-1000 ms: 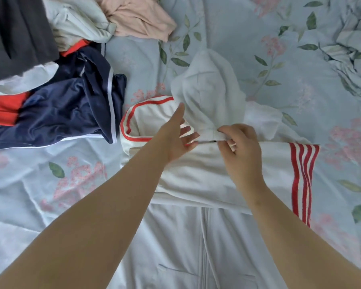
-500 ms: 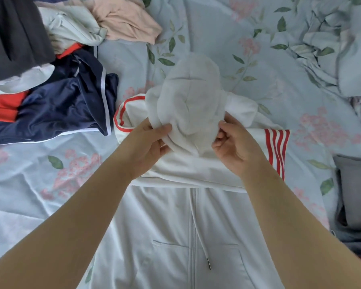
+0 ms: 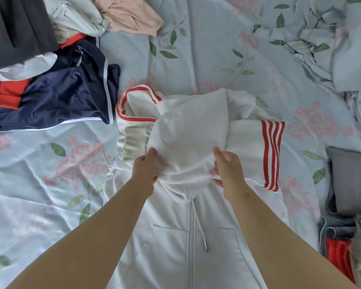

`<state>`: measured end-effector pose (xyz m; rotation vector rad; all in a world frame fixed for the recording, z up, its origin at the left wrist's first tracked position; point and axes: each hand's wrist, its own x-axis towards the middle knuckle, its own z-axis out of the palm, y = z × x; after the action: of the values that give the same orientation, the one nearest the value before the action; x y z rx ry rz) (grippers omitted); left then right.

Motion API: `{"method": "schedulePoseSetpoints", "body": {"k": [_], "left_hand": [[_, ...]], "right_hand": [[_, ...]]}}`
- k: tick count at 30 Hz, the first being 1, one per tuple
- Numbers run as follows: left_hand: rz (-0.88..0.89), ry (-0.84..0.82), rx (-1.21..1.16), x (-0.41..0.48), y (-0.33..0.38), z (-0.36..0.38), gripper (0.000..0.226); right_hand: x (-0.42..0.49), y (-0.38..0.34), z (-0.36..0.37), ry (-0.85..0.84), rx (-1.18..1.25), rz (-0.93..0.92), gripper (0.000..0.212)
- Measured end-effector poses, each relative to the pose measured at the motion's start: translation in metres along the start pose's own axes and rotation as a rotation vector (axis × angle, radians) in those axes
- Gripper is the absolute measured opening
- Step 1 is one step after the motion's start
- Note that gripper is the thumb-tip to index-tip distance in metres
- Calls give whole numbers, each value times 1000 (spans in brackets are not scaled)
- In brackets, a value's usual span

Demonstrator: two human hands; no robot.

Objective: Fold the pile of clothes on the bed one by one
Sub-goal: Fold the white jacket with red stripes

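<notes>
White hoodie [image 3: 171, 253] lies on the bed [image 3: 217, 59] under both hands, its hood [image 3: 188, 132] folded down. Left hand [image 3: 144, 170] pinches the hood's edge, fingertips hidden. Right hand [image 3: 227, 174] touches it, but I cannot tell whether it grips. Beyond the left hand, a clothes pile [image 3: 61, 86] is cut off.

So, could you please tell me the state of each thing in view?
hoodie: front up, zipped, sleeves folded across chest.
hood: folded down over sleeves.
left hand: grips hood's edge.
right hand: grips hood's other edge.
drawstring: loose down front.
clothes pile: crumpled, unfolded.
grey garment: folded, on stack.
</notes>
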<state>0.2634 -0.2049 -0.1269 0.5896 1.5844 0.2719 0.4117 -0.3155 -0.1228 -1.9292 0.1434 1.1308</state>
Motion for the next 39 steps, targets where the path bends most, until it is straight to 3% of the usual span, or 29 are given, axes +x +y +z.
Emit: {"method": "schedulePoseSetpoints", "body": {"k": [3,6,8,9,12,15,17,19,21,23,24,26,27,30,34,36,39], "left_hand": [[-146,-182,-15,2,2,6,28],[-78,-343,9,2,7,8,24],[-53,-317,-29,1,11,6,22],[-81,-282,-96,2,13,5,27],[-228,-200,-350,11,17,2,45],[-247,-304,-162,11,17,9,27],[-198,-363,35,11,19,17,19],[-116,-378,53,10,28,19,18],[-21,-384,-177,10,42,14,16],[18,-329,-338,10,52,5,13],[17,-263,-287,10,53,0,11],[-22,-148,-59,12,49,-6,11],[-62,-137,-10,13,46,-7,20],[-154,-135,-21,11,42,-3,44],[-116,-183,90,4,36,11,28],[-94,-209,-51,1,41,15,25],[2,-314,-304,-1,46,10,17]], "right_hand": [[11,0,14,-20,-190,-57,17],[22,-1,15,77,-266,-108,3],[26,-2,13,210,-174,-85,24],[24,-4,14,225,-127,-85,24],[25,-3,14,144,-179,-97,30],[25,-4,13,129,-286,-88,32],[24,-7,16,95,-148,-56,27],[19,-13,11,-28,314,37,27],[16,-14,-8,-139,849,26,37],[12,-7,-31,-47,1061,59,33],[13,0,-41,56,1001,142,27],[13,12,-51,232,656,303,20],[15,14,-51,258,516,309,17],[17,5,-35,230,376,193,27],[16,-8,-11,68,274,295,34],[18,-11,-11,17,341,289,21],[24,-15,-30,-89,888,89,30]]}}
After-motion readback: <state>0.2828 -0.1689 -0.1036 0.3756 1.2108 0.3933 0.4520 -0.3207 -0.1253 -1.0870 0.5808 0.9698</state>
